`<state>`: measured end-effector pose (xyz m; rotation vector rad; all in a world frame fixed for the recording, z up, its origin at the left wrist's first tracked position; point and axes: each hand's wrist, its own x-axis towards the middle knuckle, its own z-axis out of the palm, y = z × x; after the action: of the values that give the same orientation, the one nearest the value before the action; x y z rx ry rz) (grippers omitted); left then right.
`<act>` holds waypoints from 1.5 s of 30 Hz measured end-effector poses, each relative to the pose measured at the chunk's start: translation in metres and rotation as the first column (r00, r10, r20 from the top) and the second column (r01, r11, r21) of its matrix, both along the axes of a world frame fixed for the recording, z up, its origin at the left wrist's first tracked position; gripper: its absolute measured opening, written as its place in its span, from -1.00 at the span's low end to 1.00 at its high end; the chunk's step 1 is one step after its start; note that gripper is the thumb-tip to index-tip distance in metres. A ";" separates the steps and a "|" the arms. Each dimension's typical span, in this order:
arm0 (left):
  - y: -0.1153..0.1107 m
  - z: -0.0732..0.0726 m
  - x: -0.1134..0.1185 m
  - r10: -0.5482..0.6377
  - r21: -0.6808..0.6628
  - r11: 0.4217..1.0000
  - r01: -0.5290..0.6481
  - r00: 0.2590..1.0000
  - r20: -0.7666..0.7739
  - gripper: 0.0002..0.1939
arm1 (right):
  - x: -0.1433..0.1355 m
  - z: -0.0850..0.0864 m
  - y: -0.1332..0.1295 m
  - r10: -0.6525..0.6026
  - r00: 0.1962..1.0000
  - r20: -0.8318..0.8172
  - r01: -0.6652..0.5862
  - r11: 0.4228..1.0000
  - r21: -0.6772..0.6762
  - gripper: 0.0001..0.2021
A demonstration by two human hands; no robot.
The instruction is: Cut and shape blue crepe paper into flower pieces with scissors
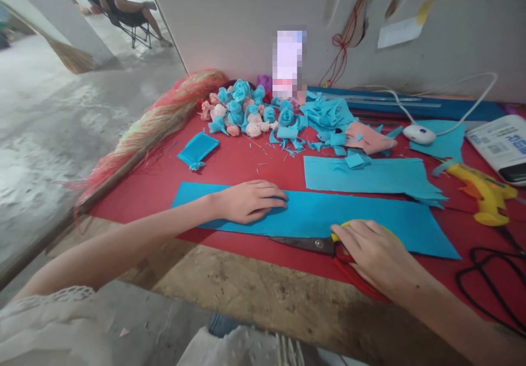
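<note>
A long strip of blue crepe paper [320, 215] lies across the red table top near its front edge. My left hand [255, 200] rests flat on this strip, left of its middle, fingers stretched out. In my right hand [370, 248] is a pair of scissors [304, 242] with yellow and red handles. Their dark blades point left along the strip's near edge; whether they are cutting into it I cannot tell. A lighter blue folded crepe paper piece [365, 174] lies just behind the strip. Farther back are blue and pink paper flowers [238, 108] in a heap.
Paper scraps [329, 114] lie behind the folded piece. To the right are a yellow glue gun [480, 188], its black cable [489, 278], and a white mouse-shaped device [419, 133]. A small blue packet [199, 150] and pink-yellow fibre strands [152, 119] are on the left.
</note>
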<state>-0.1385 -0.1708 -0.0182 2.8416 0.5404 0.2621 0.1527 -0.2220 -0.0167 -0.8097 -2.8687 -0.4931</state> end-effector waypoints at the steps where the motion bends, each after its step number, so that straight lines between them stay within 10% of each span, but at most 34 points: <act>1: 0.000 0.000 0.000 0.003 0.000 1.000 -0.003 1.000 -0.003 -0.64 | -0.001 0.000 -0.001 -0.014 1.000 0.008 0.014 1.000 -0.003 -0.68; 32: -0.001 0.007 -0.003 0.040 -0.050 0.998 -0.036 0.995 0.087 -0.68 | -0.010 0.008 -0.009 -0.064 0.998 0.019 0.066 0.995 -0.071 -0.56; 38: -0.025 0.032 -0.023 0.149 -0.071 0.986 -0.150 0.989 -0.013 -0.72 | 0.004 0.003 -0.011 -0.092 0.996 -0.016 0.091 0.994 -0.057 -0.62; 45: -0.047 0.020 -0.039 0.216 -0.113 0.968 -0.222 0.974 -0.062 -0.69 | 0.017 -0.002 -0.017 -0.142 0.990 -0.018 0.142 0.990 -0.020 -0.70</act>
<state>-0.1773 -0.2174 0.0023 2.6790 0.8528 0.1913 0.1701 -0.2392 -0.0183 -1.0209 -2.8145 -0.4719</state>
